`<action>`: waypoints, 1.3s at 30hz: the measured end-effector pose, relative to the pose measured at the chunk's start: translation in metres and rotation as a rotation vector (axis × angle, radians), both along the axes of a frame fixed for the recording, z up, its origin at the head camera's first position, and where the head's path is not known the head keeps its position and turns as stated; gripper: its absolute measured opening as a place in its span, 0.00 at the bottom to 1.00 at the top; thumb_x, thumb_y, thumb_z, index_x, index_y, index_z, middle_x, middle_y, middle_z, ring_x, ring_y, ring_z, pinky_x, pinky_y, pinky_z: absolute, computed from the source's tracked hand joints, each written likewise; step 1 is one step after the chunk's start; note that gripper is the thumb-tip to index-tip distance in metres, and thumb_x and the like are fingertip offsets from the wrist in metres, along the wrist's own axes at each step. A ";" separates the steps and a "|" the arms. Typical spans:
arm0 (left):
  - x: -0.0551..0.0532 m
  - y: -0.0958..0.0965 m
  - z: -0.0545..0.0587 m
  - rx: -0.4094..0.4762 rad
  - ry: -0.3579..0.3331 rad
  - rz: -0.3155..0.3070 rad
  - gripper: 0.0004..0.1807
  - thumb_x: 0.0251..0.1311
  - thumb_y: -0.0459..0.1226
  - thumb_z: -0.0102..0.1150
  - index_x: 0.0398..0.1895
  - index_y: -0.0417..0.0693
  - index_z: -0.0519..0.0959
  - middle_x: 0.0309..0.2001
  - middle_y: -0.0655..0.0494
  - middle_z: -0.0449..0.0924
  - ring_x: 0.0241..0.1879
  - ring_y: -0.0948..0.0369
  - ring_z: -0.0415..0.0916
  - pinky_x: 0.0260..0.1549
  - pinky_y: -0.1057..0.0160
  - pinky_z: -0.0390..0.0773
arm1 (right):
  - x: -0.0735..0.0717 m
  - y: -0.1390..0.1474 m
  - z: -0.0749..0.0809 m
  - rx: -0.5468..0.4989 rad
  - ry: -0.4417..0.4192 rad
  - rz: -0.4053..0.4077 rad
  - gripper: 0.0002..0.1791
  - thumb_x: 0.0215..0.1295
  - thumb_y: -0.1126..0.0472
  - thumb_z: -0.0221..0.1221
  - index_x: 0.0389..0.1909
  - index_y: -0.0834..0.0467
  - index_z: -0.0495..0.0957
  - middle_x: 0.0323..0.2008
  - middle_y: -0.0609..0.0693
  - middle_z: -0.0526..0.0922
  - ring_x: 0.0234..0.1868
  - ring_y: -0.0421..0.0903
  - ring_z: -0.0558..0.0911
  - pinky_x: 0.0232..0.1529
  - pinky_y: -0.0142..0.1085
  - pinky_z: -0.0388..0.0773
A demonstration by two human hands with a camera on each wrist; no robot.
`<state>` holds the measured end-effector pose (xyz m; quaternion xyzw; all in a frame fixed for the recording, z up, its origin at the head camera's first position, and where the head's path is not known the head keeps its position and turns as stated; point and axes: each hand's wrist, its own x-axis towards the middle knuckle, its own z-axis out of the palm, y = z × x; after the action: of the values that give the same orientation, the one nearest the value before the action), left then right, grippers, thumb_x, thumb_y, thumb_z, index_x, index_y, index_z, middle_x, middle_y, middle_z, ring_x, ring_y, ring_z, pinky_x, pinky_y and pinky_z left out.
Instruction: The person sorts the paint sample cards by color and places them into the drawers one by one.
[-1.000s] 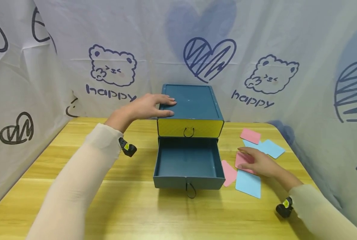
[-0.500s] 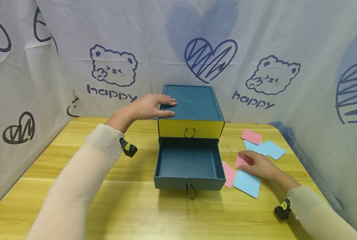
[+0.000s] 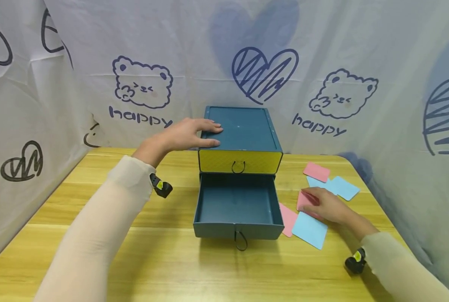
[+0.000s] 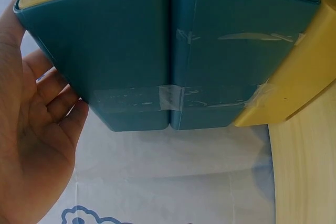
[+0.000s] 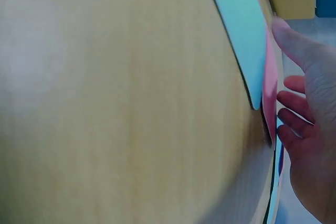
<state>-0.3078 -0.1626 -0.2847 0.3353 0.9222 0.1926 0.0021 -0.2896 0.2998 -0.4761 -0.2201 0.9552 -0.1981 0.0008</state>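
In the head view, a small two-tier drawer box stands mid-table. Its blue lid (image 3: pixel 243 126) tops a yellow-fronted upper drawer (image 3: pixel 218 161), which is closed. The blue lower drawer (image 3: pixel 235 203) is pulled out and bare inside. My left hand (image 3: pixel 188 133) rests on the lid's left edge, thumb and fingers spread; the left wrist view shows it beside the blue casing (image 4: pixel 105 51). At the right, my right hand (image 3: pixel 329 204) touches a pink card (image 3: pixel 304 200) with thumb and fingertips, its palm partly covering it. A light blue card (image 3: pixel 310 230) lies just below.
Another pink card (image 3: pixel 287 220) lies against the lower drawer's right side. Farther back are a pink card (image 3: pixel 316 171) and light blue cards (image 3: pixel 344 188) near the right table edge. A printed cloth (image 3: pixel 194 50) hangs behind the wooden table (image 3: pixel 152 260).
The near light blue card has shifted slightly left and turned a little. The right hand's thumb and fingers have moved slightly over the pink card. The left hand has stayed on the lid.
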 end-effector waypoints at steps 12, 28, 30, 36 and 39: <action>0.000 0.001 0.000 0.005 0.012 -0.007 0.34 0.65 0.60 0.54 0.71 0.57 0.68 0.74 0.55 0.58 0.73 0.54 0.52 0.68 0.47 0.56 | 0.004 -0.007 -0.001 0.018 0.044 0.029 0.44 0.58 0.38 0.66 0.65 0.66 0.70 0.60 0.64 0.74 0.60 0.62 0.73 0.58 0.58 0.70; -0.001 0.000 -0.001 -0.001 0.015 -0.003 0.35 0.65 0.60 0.53 0.71 0.58 0.67 0.74 0.55 0.58 0.73 0.54 0.52 0.68 0.47 0.56 | -0.004 -0.007 0.016 0.080 -0.058 0.016 0.45 0.50 0.41 0.72 0.59 0.71 0.73 0.55 0.68 0.73 0.56 0.64 0.72 0.56 0.59 0.69; -0.001 0.000 -0.001 0.002 0.015 -0.003 0.34 0.65 0.60 0.54 0.71 0.58 0.68 0.74 0.55 0.58 0.73 0.54 0.52 0.68 0.47 0.57 | -0.006 -0.008 0.016 0.092 -0.056 0.021 0.44 0.49 0.41 0.73 0.57 0.71 0.74 0.49 0.64 0.75 0.51 0.60 0.73 0.51 0.54 0.72; 0.000 0.000 0.000 0.003 0.013 -0.008 0.34 0.65 0.60 0.54 0.71 0.57 0.68 0.74 0.54 0.57 0.73 0.54 0.52 0.68 0.48 0.56 | -0.010 -0.008 0.016 0.083 -0.070 0.016 0.41 0.46 0.42 0.75 0.50 0.71 0.76 0.34 0.53 0.73 0.36 0.49 0.70 0.37 0.41 0.69; 0.000 0.000 0.000 -0.001 0.014 -0.005 0.34 0.65 0.60 0.54 0.71 0.58 0.67 0.74 0.54 0.57 0.73 0.54 0.52 0.68 0.48 0.56 | -0.011 -0.009 0.016 0.059 -0.088 0.008 0.40 0.45 0.42 0.75 0.47 0.70 0.76 0.33 0.52 0.74 0.35 0.48 0.71 0.37 0.41 0.71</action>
<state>-0.3078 -0.1627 -0.2846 0.3389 0.9215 0.1898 -0.0040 -0.3005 0.2913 -0.4604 -0.2147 0.9588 -0.1793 0.0499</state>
